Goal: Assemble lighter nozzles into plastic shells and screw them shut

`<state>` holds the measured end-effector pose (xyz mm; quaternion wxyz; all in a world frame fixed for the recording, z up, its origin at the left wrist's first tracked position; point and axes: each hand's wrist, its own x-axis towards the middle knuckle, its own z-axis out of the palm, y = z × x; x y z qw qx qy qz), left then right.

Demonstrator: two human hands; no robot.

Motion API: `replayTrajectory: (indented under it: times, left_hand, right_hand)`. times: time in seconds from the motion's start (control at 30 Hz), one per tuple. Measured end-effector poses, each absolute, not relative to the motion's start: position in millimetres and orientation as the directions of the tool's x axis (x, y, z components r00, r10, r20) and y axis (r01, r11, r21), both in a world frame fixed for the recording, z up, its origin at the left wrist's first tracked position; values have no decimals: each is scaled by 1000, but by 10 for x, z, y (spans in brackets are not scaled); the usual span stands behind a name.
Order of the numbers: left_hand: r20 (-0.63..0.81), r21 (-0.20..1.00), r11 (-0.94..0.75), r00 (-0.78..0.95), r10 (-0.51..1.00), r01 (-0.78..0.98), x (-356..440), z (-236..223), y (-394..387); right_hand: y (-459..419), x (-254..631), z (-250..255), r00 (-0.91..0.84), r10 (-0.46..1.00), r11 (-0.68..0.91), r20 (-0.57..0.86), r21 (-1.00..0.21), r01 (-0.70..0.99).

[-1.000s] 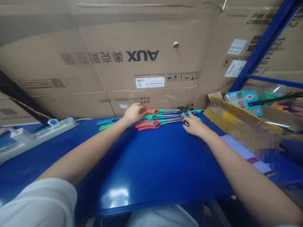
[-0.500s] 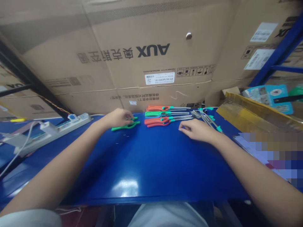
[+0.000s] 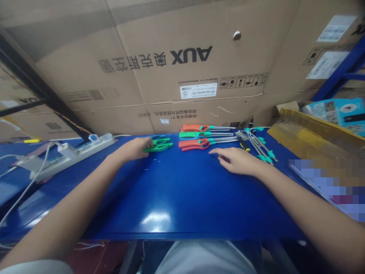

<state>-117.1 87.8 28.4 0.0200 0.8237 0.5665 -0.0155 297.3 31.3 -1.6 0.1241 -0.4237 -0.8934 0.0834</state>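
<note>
My left hand (image 3: 137, 149) is at the left end of a small group of lighter handles, its fingers curled on a green lighter handle (image 3: 157, 148). Behind that one lie another green handle and a blue one, partly covered by my fingers. My right hand (image 3: 238, 160) hovers over or rests on the table with its index finger stretched out and nothing in it. Just beyond its fingertip lie long-necked lighters: a red lighter (image 3: 190, 144), a green lighter (image 3: 194, 134) and an orange lighter (image 3: 195, 128), metal necks pointing right.
Metal lighter necks with teal ends (image 3: 258, 146) and a black-and-yellow screwdriver (image 3: 244, 145) lie beyond my right wrist. A white power strip (image 3: 76, 155) with cables runs along the left. A large cardboard box (image 3: 159, 87) backs the blue table (image 3: 182, 198); a taped carton (image 3: 310, 133) stands right.
My left hand has drawn back leftward along the green handles. My right hand has shifted left, its index finger now straighter, exposing the screwdriver. The view has swung slightly left.
</note>
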Motion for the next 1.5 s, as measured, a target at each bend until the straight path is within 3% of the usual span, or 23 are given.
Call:
replayTrajectory:
  times: [0.23, 0.37, 0.47, 0.57, 0.63, 0.77, 0.9, 1.1, 1.33, 1.5]
  left_hand:
    - [-50, 7, -353, 353, 934, 936, -1198, 517, 815]
    - [23, 31, -398, 397, 917, 917, -1075, 767, 609]
    - [41, 63, -461, 459, 887, 885, -804, 834, 360]
    - [17, 157, -610, 615, 788, 777, -407, 710, 100]
    - [38, 220, -685, 696, 717, 694, -146, 533, -28]
    - [102, 170, -712, 707, 700, 681, 184, 116, -96]
    - [195, 303, -701, 679, 708, 645, 223, -147, -1]
    - [212, 475, -618, 601, 771, 626, 142, -170, 58]
    - [160, 487, -581, 588, 793, 652, 8, -71, 107]
    - [104, 534, -549, 594, 798, 644, -43, -51, 152]
  right_hand:
    - [321, 2957, -71, -626, 765, 641, 153, -273, 717]
    - [301, 2918, -77, -601, 733, 679, 317, -304, 668]
    - [265, 2861, -49, -542, 707, 706, 453, -419, 571]
    - [223, 2813, -6, -511, 700, 712, 500, -543, 444]
    - [203, 2805, 17, -562, 679, 722, 472, -567, 396]
    - [207, 2853, 32, -708, 639, 727, 301, -538, 427]
    - [259, 2918, 20, -697, 696, 671, 173, -502, 545]
    - [329, 2940, -17, -634, 733, 622, 248, -621, 477]
    - [380, 2983, 50, -468, 802, 591, 371, -608, 530]
    - [287, 2979, 114, -638, 763, 544, 100, -631, 552]
